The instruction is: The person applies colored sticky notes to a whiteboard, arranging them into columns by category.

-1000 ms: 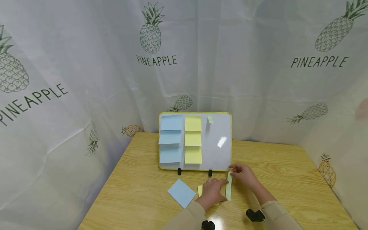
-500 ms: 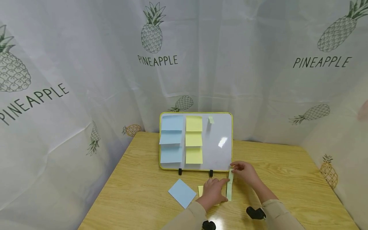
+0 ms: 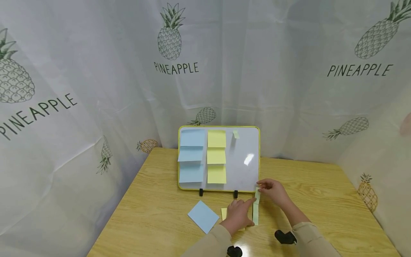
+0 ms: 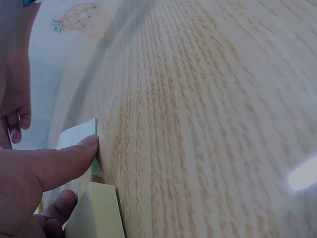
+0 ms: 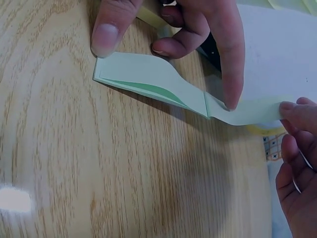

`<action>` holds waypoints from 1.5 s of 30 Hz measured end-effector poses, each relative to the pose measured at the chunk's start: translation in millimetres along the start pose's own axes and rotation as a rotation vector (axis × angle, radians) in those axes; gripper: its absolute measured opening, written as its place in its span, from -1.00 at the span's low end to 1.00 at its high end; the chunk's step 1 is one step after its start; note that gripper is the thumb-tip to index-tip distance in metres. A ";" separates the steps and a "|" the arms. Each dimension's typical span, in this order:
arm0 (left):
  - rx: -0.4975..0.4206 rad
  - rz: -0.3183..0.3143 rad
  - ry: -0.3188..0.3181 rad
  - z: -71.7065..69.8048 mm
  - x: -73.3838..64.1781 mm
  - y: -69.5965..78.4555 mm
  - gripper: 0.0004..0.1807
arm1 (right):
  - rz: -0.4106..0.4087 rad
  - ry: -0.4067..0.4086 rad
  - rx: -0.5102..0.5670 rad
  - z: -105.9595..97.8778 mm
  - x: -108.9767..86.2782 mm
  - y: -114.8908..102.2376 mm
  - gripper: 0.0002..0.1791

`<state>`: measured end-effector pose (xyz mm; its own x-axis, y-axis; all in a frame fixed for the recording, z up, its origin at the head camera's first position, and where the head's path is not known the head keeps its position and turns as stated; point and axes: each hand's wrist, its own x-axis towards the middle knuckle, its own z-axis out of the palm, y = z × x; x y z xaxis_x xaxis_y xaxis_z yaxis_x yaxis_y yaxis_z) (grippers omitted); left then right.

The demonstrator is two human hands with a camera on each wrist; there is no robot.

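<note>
A narrow pad of pale green sticky notes (image 5: 143,74) lies on the table near the whiteboard's lower right corner. Its top note (image 5: 252,111) is peeled back and stretches past the pad's far end. My right hand (image 3: 274,192) pinches that note's free end between thumb and fingers. With its thumb on the pad's near end, my left hand (image 3: 237,214) steadies the pad, while its straight index finger touches the lifted note. Partly hidden under the left hand is a yellow sticky note pad (image 4: 99,210).
Behind stands a whiteboard (image 3: 240,167) on black feet, bearing several blue notes (image 3: 191,138), several yellow notes (image 3: 216,138) and a small green note (image 3: 236,134). A blue pad (image 3: 203,216) lies left of my left hand. A pineapple-print curtain (image 3: 263,82) closes off the back.
My right hand has risen slightly toward the whiteboard, drawing the green note farther out from its pad. The left hand has stayed in place.
</note>
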<state>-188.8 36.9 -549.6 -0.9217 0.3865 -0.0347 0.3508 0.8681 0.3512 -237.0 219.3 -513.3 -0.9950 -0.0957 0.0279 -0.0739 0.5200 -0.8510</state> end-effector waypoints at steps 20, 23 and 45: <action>-0.154 0.010 -0.038 -11.4 2.6 -4.7 -0.10 | -0.007 0.027 0.083 -5.9 7.9 -15.1 -0.74; -0.333 -0.008 -0.065 -16.7 5.0 -9.2 -0.24 | 0.005 0.038 0.103 -8.9 8.5 -18.9 -0.73; -0.598 -0.066 0.260 -124.8 31.3 -25.0 -0.70 | 0.062 0.181 0.483 11.1 12.8 -47.4 -0.64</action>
<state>-247.2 -11.6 -442.6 -0.9744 0.1853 0.1276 0.2090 0.5353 0.8184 -245.5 184.0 -478.4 -0.9953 0.0936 0.0238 -0.0177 0.0645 -0.9978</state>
